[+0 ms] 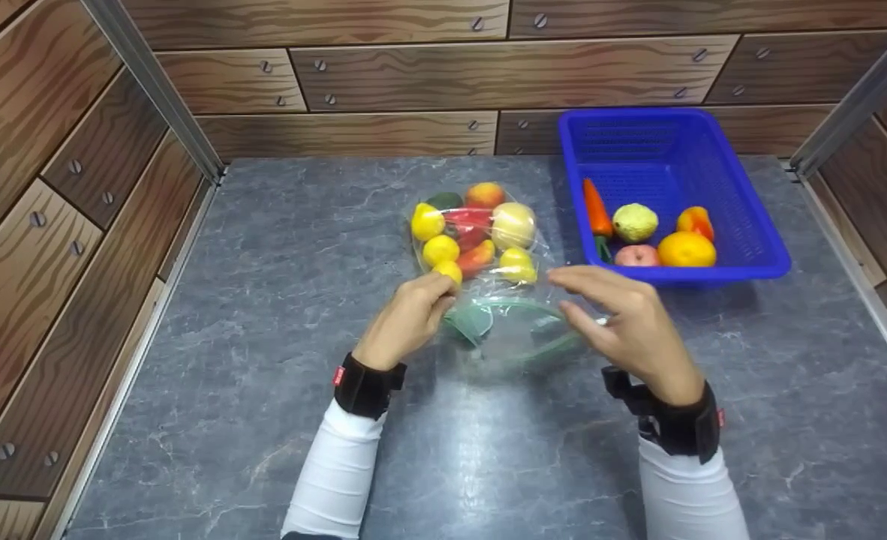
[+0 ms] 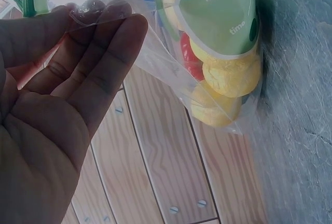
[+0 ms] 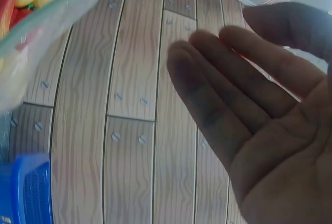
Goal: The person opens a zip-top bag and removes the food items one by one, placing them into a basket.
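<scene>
The clear plastic bag [image 1: 481, 255] is lying on the grey table [image 1: 263, 300], its long axis running from the open green-edged mouth at the near end to the fruit packed at the far end. The left hand [image 1: 406, 319] is pinching the left corner of the mouth between thumb and fingertips [image 2: 111, 14]. The right hand [image 1: 623, 322] is hovering just right of the mouth, fingers [image 3: 218, 94] straight and relaxed, gripping nothing. The blue basket [image 1: 744, 225] is sitting far right, near the bag.
</scene>
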`<act>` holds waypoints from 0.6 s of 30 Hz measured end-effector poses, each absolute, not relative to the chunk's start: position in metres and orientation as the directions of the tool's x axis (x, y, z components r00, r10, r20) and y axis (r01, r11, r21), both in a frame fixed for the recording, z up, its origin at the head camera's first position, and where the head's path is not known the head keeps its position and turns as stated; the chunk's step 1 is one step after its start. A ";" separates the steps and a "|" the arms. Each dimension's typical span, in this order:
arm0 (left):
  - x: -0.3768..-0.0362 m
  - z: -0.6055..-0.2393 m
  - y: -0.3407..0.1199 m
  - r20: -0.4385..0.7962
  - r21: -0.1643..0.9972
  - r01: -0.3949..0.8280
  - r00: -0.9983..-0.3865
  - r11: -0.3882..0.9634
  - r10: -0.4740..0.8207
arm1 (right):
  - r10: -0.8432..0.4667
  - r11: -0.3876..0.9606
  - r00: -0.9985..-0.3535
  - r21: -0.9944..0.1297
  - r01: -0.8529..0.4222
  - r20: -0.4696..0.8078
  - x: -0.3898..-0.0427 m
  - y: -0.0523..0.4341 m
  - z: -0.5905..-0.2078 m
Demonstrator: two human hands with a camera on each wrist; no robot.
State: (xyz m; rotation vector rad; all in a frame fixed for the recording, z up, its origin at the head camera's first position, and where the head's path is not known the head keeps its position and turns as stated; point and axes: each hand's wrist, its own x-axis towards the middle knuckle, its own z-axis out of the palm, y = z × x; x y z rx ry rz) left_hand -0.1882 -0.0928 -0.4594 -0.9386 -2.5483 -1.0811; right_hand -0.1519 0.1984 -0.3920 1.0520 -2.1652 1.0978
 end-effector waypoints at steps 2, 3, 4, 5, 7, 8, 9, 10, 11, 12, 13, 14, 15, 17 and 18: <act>-0.187 -0.459 -0.093 0.419 0.569 0.630 -0.775 0.528 0.474 | -0.469 0.364 -0.578 -0.450 -0.815 0.668 -0.151 0.196 -0.394; -0.187 -0.459 -0.092 0.415 0.571 0.628 -0.776 0.528 0.474 | -0.493 0.359 -0.576 -0.451 -0.817 0.652 -0.151 0.195 -0.395; -0.187 -0.459 -0.092 0.413 0.572 0.627 -0.777 0.529 0.475 | -0.515 0.358 -0.575 -0.451 -0.818 0.635 -0.151 0.194 -0.396; -0.187 -0.459 -0.092 0.410 0.571 0.626 -0.778 0.532 0.476 | -0.536 0.358 -0.576 -0.451 -0.817 0.617 -0.151 0.193 -0.398; -0.187 -0.459 -0.092 0.404 0.572 0.622 -0.781 0.534 0.477 | -0.571 0.360 -0.576 -0.452 -0.816 0.585 -0.151 0.191 -0.400; -0.187 -0.459 -0.092 0.403 0.573 0.621 -0.782 0.535 0.476 | -0.588 0.361 -0.578 -0.455 -0.814 0.566 -0.151 0.190 -0.401; -0.187 -0.459 -0.092 0.402 0.574 0.620 -0.783 0.536 0.475 | -0.605 0.363 -0.581 -0.460 -0.810 0.545 -0.150 0.189 -0.402; -0.187 -0.459 -0.092 0.401 0.574 0.619 -0.783 0.537 0.475 | -0.621 0.368 -0.585 -0.465 -0.805 0.521 -0.150 0.187 -0.402; -0.187 -0.459 -0.092 0.402 0.574 0.618 -0.784 0.537 0.473 | -0.640 0.373 -0.589 -0.470 -0.800 0.494 -0.150 0.186 -0.403; -0.187 -0.459 -0.092 0.404 0.575 0.619 -0.784 0.535 0.472 | -0.659 0.376 -0.591 -0.477 -0.795 0.465 -0.149 0.185 -0.403; -0.187 -0.459 -0.092 0.405 0.575 0.620 -0.783 0.535 0.472 | -0.679 0.378 -0.592 -0.484 -0.789 0.435 -0.149 0.183 -0.403; -0.187 -0.458 -0.092 0.407 0.576 0.621 -0.782 0.532 0.472 | -0.697 0.383 -0.593 -0.490 -0.783 0.403 -0.149 0.182 -0.403; -0.187 -0.459 -0.092 0.407 0.576 0.621 -0.781 0.531 0.473 | -0.713 0.387 -0.593 -0.496 -0.777 0.373 -0.149 0.180 -0.403; -0.187 -0.459 -0.093 0.410 0.578 0.623 -0.780 0.527 0.473 | -0.743 0.395 -0.591 -0.507 -0.766 0.314 -0.151 0.177 -0.404; -0.187 -0.459 -0.093 0.411 0.578 0.624 -0.779 0.525 0.473 | -0.757 0.400 -0.588 -0.508 -0.763 0.286 -0.151 0.175 -0.405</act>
